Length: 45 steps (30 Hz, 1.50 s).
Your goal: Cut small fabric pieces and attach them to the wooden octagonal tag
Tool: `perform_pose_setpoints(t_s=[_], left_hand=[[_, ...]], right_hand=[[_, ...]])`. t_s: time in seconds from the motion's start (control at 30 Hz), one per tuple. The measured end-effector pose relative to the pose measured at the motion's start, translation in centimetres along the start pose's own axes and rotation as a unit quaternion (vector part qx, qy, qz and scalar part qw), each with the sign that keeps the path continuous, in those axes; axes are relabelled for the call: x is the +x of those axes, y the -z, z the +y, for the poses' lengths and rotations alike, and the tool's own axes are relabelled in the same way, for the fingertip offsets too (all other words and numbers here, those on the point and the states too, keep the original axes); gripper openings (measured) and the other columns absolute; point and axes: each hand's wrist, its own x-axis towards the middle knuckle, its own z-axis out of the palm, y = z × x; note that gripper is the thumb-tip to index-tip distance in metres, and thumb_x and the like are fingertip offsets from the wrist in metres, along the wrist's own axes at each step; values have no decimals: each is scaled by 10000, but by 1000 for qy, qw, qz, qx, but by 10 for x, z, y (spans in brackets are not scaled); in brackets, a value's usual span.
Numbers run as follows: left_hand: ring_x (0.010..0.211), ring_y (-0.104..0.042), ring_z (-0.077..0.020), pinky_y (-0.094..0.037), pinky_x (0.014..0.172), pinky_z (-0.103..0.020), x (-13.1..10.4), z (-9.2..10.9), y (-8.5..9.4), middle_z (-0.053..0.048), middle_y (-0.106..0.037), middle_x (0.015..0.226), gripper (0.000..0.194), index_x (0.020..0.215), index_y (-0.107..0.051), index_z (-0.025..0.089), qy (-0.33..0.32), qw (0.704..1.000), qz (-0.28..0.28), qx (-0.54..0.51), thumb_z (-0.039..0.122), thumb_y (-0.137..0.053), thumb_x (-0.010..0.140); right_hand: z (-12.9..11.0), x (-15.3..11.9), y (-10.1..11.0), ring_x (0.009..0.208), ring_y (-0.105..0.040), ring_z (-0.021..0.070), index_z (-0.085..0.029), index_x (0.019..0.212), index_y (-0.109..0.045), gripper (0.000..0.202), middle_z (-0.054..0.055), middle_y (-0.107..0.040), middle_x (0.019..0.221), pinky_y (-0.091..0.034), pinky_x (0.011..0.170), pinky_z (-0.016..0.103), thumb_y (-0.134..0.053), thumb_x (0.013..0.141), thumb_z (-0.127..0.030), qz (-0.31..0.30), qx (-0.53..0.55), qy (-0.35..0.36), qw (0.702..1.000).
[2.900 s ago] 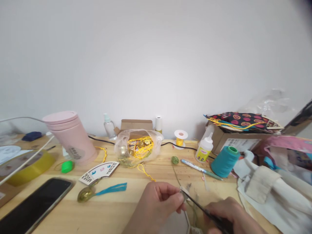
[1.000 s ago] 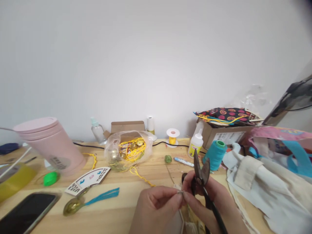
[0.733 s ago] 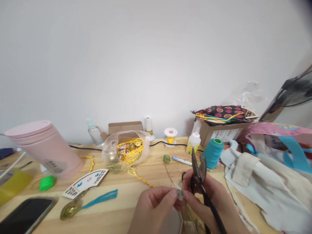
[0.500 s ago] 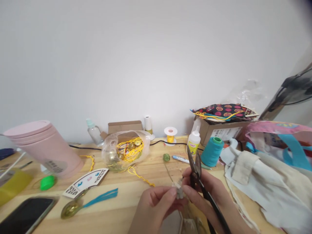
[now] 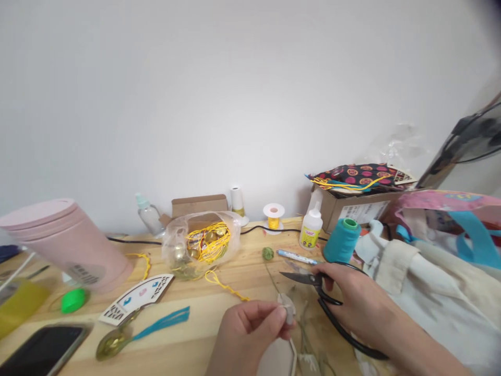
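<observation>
Black-handled scissors (image 5: 313, 280) in my right fingers (image 5: 331, 270), dark blades pointing left, small pale grey piece (image 5: 289, 312) pinched in my left fingers (image 5: 273, 319)

One pair of scissors (image 5: 317, 280), one phone (image 5: 45, 350), one pink tumbler (image 5: 70, 245), one teal thread cone (image 5: 340, 244)

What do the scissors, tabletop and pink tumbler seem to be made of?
Scissors: dark metal blades, from their dull sheen; smooth black handles, perhaps plastic-coated.
Tabletop: pale wood or wood-look board, from its visible grain; low sheen.
Pink tumbler: smooth, matte, evenly coloured; plastic or painted metal, can't tell.
</observation>
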Motion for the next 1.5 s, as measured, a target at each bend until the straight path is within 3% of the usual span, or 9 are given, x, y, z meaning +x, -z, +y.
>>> perform_pose_setpoints(t_s=[0.2,0.27,0.33,0.47,0.67,0.83,1.2,1.5], left_hand=[[472,-576,-89,-450,516,-168,1,-4,-2,-13,-681,472,253,558,-698,123,5,999,33,7,328,-791,444],[469,-581,-91,-452,509,-168,2,-5,-3,-9,-684,474,258,564,-696,126,11,999,38,2,311,-802,420],[472,-587,-93,-454,507,-167,2,-6,-3,-8,-691,486,254,571,-697,129,22,999,36,1,297,-806,414],[560,-621,-126,-468,563,-182,4,-8,-1,-42,-721,581,228,625,-713,124,37,999,-12,1,271,-792,470],[660,-631,-152,-482,673,-217,4,-7,0,-61,-729,673,214,752,-729,126,54,993,-98,-29,287,-715,612],[692,-625,-161,-478,745,-254,3,-6,0,-72,-726,710,223,786,-725,122,48,990,-125,-39,307,-649,687],[587,-645,-142,-495,607,-216,2,-7,0,-40,-700,591,178,636,-680,135,100,992,-41,-69,309,-711,615],[587,-629,-140,-502,644,-253,3,-10,1,-60,-707,615,262,646,-668,104,54,998,-18,-1,341,-740,559]], right_hand=[[15,-3,9,879,-577,299,-139,1070,-593,488,130,-653,917,-450,769,412,-562,584,-105,-30,-23,27,999],[9,-7,13,890,-570,295,-153,1015,-623,400,125,-653,928,-436,788,420,-558,622,-123,-6,-6,35,999],[-4,-12,14,870,-583,251,-187,959,-639,283,83,-666,921,-445,777,364,-557,688,-196,30,78,53,995],[-30,-19,4,679,-604,170,-207,776,-652,114,8,-674,727,-456,618,240,-629,680,-263,-11,220,44,974],[-33,-18,-10,618,-576,150,-177,694,-628,40,2,-644,649,-416,571,225,-608,683,-210,-15,246,28,969],[-33,-19,-13,602,-561,147,-178,697,-641,71,1,-643,633,-410,554,221,-590,700,-227,-42,272,-1,961],[-37,-16,-12,546,-523,122,-138,652,-645,82,0,-616,572,-388,500,185,-584,689,-179,-37,313,-1,949],[-36,-18,-16,546,-510,115,-147,689,-641,79,-15,-602,581,-383,491,182,-582,718,-191,-38,343,8,939]])
